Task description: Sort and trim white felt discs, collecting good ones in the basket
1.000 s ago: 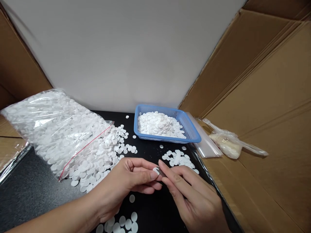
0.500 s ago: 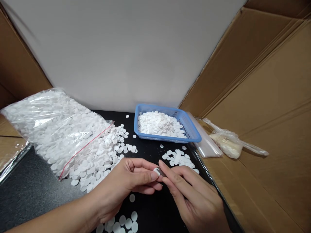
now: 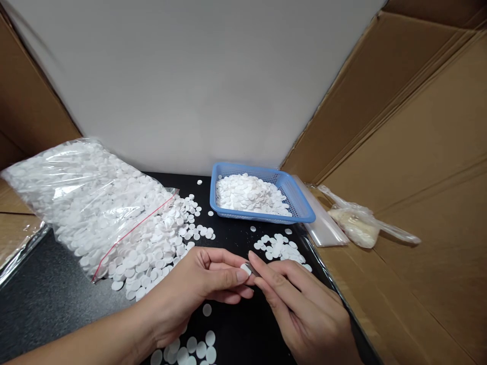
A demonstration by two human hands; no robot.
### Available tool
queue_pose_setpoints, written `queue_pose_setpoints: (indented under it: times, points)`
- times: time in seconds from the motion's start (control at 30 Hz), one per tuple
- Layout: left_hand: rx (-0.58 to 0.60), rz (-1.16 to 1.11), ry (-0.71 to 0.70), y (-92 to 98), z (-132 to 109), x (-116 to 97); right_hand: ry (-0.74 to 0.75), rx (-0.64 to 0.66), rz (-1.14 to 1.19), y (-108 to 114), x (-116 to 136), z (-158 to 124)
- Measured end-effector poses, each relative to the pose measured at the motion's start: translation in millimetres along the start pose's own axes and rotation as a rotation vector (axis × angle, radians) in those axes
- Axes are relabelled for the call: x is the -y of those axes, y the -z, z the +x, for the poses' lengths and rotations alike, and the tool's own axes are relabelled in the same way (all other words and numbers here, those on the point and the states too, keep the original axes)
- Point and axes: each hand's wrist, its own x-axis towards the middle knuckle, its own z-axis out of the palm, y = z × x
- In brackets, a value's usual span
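Between thumb and fingers my left hand [image 3: 213, 279] pinches a small white disc [image 3: 246, 268]. My right hand [image 3: 304, 306] is closed on a thin grey metal blade [image 3: 253, 270], whose edge meets the disc; most of the blade is hidden by the fingers. Both hands meet above the black table surface [image 3: 243, 324]. Just beyond my right hand lies a loose group of white discs [image 3: 280, 247]. More discs [image 3: 194, 350] are scattered below my left wrist.
A large clear zip bag [image 3: 87, 197] spills many white discs at the left. A blue basket [image 3: 262, 218] holds a heap of discs at the back. Right of it lie clear plastic bags [image 3: 323, 223] and a wrapped cream-coloured lump [image 3: 353, 228]. Cardboard walls [image 3: 418, 167] flank the table.
Both hands stay nearly in place. The blade between them has shifted very slightly against the disc; nothing else has moved.
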Motion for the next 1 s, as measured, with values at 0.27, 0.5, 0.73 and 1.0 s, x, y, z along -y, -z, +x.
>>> queue_pose_setpoints:
  times: [0.27, 0.5, 0.73, 1.0]
  points:
    - [0.026, 0.091, -0.021, 3.4, -0.6, -7.1, 0.008, 0.017, -0.012, 1.2, -0.2, 1.0]
    - [0.035, 0.141, -0.017, 4.7, -0.9, -11.6, 0.018, 0.018, -0.003, 2.8, 1.4, 2.4]
    - [0.058, 0.131, -0.016, 5.6, -1.5, -10.8, 0.029, 0.033, 0.011, 1.6, 0.0, 1.0]
    - [0.065, 0.14, -0.018, 4.9, -1.6, -13.0, 0.032, 0.027, 0.009, 2.5, 0.0, 2.4]
